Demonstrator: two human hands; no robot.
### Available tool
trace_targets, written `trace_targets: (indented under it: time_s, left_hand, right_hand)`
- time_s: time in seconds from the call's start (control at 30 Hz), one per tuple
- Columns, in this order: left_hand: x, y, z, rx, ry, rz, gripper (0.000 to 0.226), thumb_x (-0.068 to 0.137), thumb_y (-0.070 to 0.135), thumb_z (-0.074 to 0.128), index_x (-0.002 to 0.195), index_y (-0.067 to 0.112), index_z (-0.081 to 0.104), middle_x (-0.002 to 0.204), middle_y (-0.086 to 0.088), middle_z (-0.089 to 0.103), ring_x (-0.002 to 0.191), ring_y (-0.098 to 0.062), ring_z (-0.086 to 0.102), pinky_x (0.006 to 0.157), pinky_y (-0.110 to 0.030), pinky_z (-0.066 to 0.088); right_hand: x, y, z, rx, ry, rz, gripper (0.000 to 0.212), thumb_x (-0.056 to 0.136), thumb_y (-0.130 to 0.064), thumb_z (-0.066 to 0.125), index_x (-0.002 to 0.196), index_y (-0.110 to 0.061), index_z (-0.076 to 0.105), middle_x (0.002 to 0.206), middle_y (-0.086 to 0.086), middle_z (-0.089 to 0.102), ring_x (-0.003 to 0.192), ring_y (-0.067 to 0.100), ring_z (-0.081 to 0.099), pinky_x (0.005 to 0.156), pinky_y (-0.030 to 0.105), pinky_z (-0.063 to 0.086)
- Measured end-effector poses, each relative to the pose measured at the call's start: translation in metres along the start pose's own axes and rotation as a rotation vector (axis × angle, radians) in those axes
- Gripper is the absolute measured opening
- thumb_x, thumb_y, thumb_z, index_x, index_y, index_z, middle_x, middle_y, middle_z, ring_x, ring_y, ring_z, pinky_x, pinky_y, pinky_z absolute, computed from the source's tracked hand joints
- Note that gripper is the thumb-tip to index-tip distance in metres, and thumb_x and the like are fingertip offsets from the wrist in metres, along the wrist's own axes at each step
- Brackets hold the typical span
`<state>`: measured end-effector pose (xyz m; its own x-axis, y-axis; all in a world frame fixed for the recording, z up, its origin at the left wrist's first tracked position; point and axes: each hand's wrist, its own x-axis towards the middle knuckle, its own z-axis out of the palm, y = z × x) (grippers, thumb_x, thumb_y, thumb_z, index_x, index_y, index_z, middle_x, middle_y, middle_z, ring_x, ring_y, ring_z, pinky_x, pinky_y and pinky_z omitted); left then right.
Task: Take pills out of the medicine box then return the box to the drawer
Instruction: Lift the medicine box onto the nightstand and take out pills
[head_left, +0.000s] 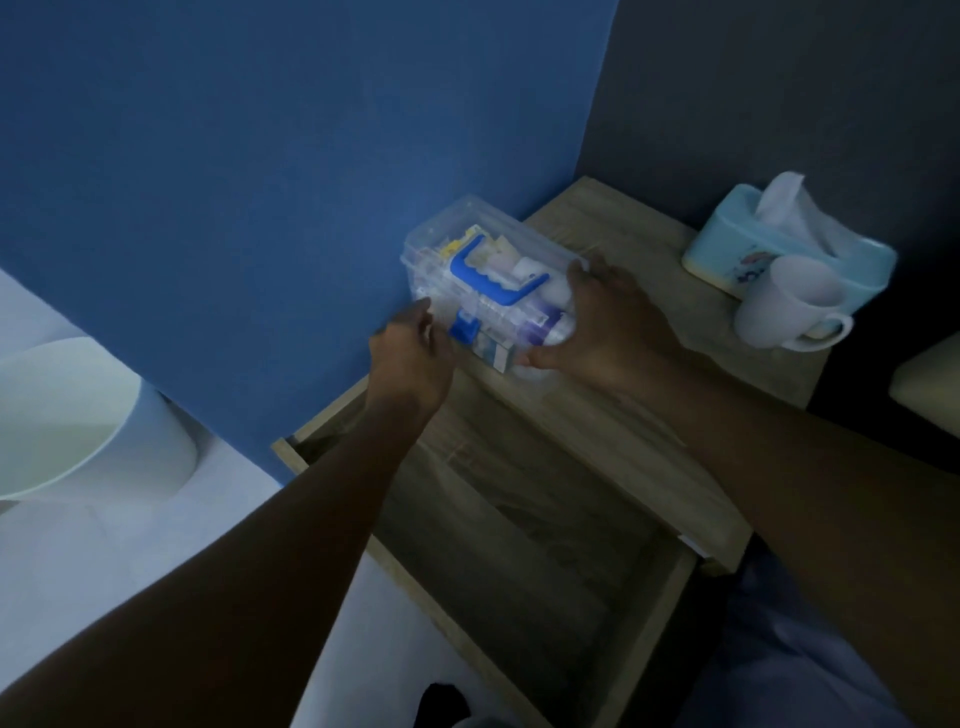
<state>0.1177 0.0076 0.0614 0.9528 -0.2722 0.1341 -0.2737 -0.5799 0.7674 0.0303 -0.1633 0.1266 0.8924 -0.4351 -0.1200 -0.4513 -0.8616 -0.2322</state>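
Medicine box (483, 283), clear, lid shut, on desk (613, 415) above the open drawer (519, 545): my left hand (410, 353) pinches its blue latch (464, 327), my right hand (613, 332) clasps the far end, steadying it for opening.

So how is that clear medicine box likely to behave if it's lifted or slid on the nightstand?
The medicine box looks like rigid clear plastic, so it probably keeps its shape. It seems packed with cartons and packets, so likely modest weight, and the contents may shift if tilted. The left hand and right hand flank it; the smooth walls could be slippery, and the blue handle looks safer.
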Motion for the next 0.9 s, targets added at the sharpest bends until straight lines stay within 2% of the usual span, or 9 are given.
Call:
trace_targets:
  time_s: [0.17,0.27,0.37,0.43,0.5,0.57,0.67,0.8,0.9]
  left_hand:
    - [0.009,0.018,-0.007,0.114,-0.079,0.148,0.049,0.100,0.012,0.047,0.147,0.000,0.043,0.155,-0.019,0.040,0.144,-0.030,0.038,0.118,-0.027,0.025]
    - [0.010,0.020,-0.002,0.268,-0.238,0.263,0.052,0.106,0.023,0.035,0.153,0.000,0.030,0.164,-0.019,0.018,0.154,-0.032,0.015,0.122,-0.031,0.013]
    - [0.011,0.017,0.003,0.340,-0.282,0.272,0.054,0.106,0.026,0.033,0.153,0.000,0.029,0.165,-0.018,0.017,0.154,-0.031,0.014,0.123,-0.033,0.011]
    - [0.012,0.015,0.003,0.404,-0.268,0.303,0.053,0.106,0.025,0.033,0.154,0.001,0.028,0.165,-0.017,0.018,0.154,-0.032,0.016,0.121,-0.033,0.013]
    - [0.014,0.013,0.002,0.453,-0.262,0.322,0.053,0.106,0.024,0.031,0.154,0.002,0.027,0.165,-0.016,0.018,0.153,-0.031,0.017,0.120,-0.036,0.016]
    - [0.014,0.013,0.000,0.516,-0.277,0.342,0.053,0.106,0.023,0.029,0.156,0.003,0.023,0.165,-0.016,0.015,0.154,-0.031,0.014,0.120,-0.036,0.016]
    - [0.017,0.011,-0.002,0.710,-0.357,0.366,0.058,0.106,0.026,0.019,0.158,0.002,0.007,0.167,-0.016,0.000,0.155,-0.032,0.001,0.124,-0.036,0.010]
    - [0.018,0.009,-0.005,0.799,-0.418,0.373,0.061,0.105,0.026,0.016,0.157,0.001,-0.005,0.166,-0.016,-0.010,0.155,-0.032,-0.008,0.125,-0.035,0.010]
    - [0.017,0.013,-0.006,0.780,-0.417,0.359,0.060,0.106,0.024,0.018,0.157,0.001,-0.003,0.167,-0.016,-0.008,0.155,-0.032,-0.006,0.125,-0.037,0.010]
  right_hand:
    - [-0.003,0.004,-0.036,0.139,0.082,-0.037,0.090,0.056,-0.069,0.078,0.131,-0.026,0.057,0.127,-0.003,0.065,0.115,0.019,0.062,0.094,0.039,0.054]
    - [0.005,0.014,-0.058,0.244,0.272,-0.128,0.063,0.067,-0.050,0.080,0.122,-0.022,0.066,0.114,0.001,0.073,0.106,0.022,0.068,0.090,0.035,0.054]
    - [0.016,0.028,-0.063,0.268,0.512,-0.214,0.028,0.088,-0.027,0.065,0.114,-0.019,0.071,0.106,0.007,0.075,0.100,0.029,0.069,0.084,0.032,0.051]
    - [0.027,0.036,-0.054,0.195,0.637,-0.218,0.024,0.095,-0.019,0.056,0.115,-0.015,0.070,0.109,0.010,0.074,0.100,0.033,0.068,0.084,0.031,0.045]
    - [0.041,0.043,-0.041,0.118,0.659,-0.137,0.036,0.099,-0.016,0.051,0.134,-0.011,0.058,0.131,0.015,0.064,0.118,0.036,0.060,0.097,0.033,0.042]
    - [0.051,0.048,-0.030,0.118,0.597,-0.035,0.064,0.098,-0.014,0.055,0.154,-0.004,0.028,0.161,0.018,0.029,0.146,0.033,0.031,0.118,0.025,0.018]
    - [0.057,0.057,-0.010,0.162,0.530,0.019,0.094,0.090,-0.008,0.065,0.156,0.004,-0.002,0.165,0.019,-0.016,0.154,0.029,0.002,0.108,0.008,-0.008]
    - [0.059,0.067,0.016,0.261,0.299,0.102,0.088,0.095,-0.005,0.055,0.154,0.007,-0.010,0.160,0.021,-0.029,0.148,0.019,0.004,0.089,-0.011,0.002]
    - [0.059,0.071,0.020,0.276,0.189,0.153,0.069,0.102,-0.011,0.042,0.155,0.005,0.002,0.163,0.023,-0.019,0.144,0.031,0.028,0.094,0.014,0.024]
